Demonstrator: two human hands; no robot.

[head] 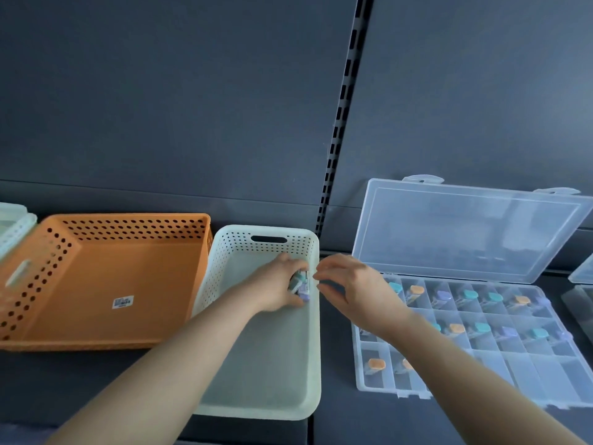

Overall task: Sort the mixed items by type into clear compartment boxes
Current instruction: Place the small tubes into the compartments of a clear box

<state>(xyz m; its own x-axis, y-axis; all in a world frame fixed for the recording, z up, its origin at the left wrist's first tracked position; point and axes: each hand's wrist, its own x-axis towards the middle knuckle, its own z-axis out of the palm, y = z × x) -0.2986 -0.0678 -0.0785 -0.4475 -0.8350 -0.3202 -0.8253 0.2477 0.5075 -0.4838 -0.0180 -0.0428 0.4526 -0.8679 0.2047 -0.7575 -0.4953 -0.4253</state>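
The left hand [278,285] is curled round a few small capped items [301,283], teal and purple, at the far right corner of the white basket [266,380]. The right hand [356,290] hovers just beside them over the basket's rim, fingers loosely bent and apart, holding nothing. Under and beyond its wrist lies the open clear compartment box [545,370], with similar capped pieces in its far compartments. Left of the left hand stands an orange basket [128,277].

Items [301,284] in left hand [275,285]
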